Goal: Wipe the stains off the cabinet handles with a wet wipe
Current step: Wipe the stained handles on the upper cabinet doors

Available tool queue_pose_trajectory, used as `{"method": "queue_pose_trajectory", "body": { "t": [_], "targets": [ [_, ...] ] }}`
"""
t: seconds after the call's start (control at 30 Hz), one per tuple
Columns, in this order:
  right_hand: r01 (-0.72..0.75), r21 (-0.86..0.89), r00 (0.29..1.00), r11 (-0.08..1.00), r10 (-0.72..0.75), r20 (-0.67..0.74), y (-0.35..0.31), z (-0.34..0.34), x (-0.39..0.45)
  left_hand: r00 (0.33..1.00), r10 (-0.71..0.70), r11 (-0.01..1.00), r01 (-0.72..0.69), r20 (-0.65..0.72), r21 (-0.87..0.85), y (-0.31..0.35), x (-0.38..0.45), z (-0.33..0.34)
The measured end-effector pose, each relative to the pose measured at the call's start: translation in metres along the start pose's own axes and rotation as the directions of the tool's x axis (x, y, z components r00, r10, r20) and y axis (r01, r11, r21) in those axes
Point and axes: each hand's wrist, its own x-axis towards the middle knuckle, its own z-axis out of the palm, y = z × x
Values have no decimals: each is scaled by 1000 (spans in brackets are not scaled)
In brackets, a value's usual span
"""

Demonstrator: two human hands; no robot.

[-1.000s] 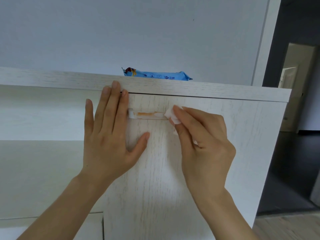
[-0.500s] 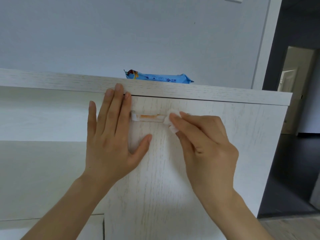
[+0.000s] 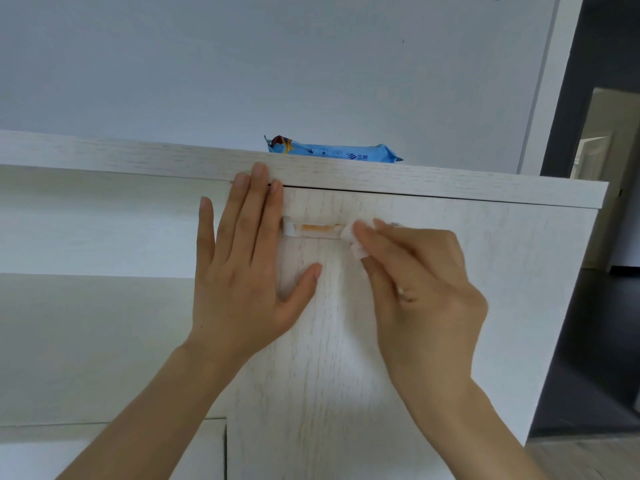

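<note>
A pale wood cabinet door (image 3: 346, 358) carries a short horizontal handle (image 3: 313, 229) with an orange stain along it. My right hand (image 3: 422, 289) is shut on a folded white wet wipe (image 3: 349, 237), pressing it against the handle's right end. My left hand (image 3: 249, 258) lies flat and open on the door's left edge, fingertips reaching the cabinet's top board, thumb spread below the handle. Most of the wipe is hidden under my fingers.
A blue wet wipe pack (image 3: 332, 152) lies on the cabinet top (image 3: 450, 185) against the grey wall. An open shelf recess (image 3: 97, 223) sits left of the door. A dark doorway (image 3: 602, 202) opens to the right.
My right hand with the wipe has stayed at the handle's right end, shifting slightly. The orange stain still shows. My left hand has kept its place on the door.
</note>
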Motion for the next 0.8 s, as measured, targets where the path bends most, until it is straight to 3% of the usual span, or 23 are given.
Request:
{"method": "queue_pose_trajectory", "body": {
  "t": [0.17, 0.3, 0.53, 0.8],
  "targets": [
    [-95, 39, 996, 995, 95, 4, -5, 0, 1, 1000, -1, 1000, 1, 13, -12, -1, 0, -1],
    [-244, 215, 966, 946, 257, -33, -2, -10, 7, 1000, 7, 1000, -6, 30, -30, -4, 0, -3],
    [-70, 20, 998, 997, 70, 10, -7, 0, 1, 1000, 7, 1000, -7, 5, -30, -4, -1, -1],
    [-84, -12, 996, 996, 84, 24, -12, 3, 4, 1000, 9, 999, -9, 1, -38, -5, -2, 0]
  ]
}}
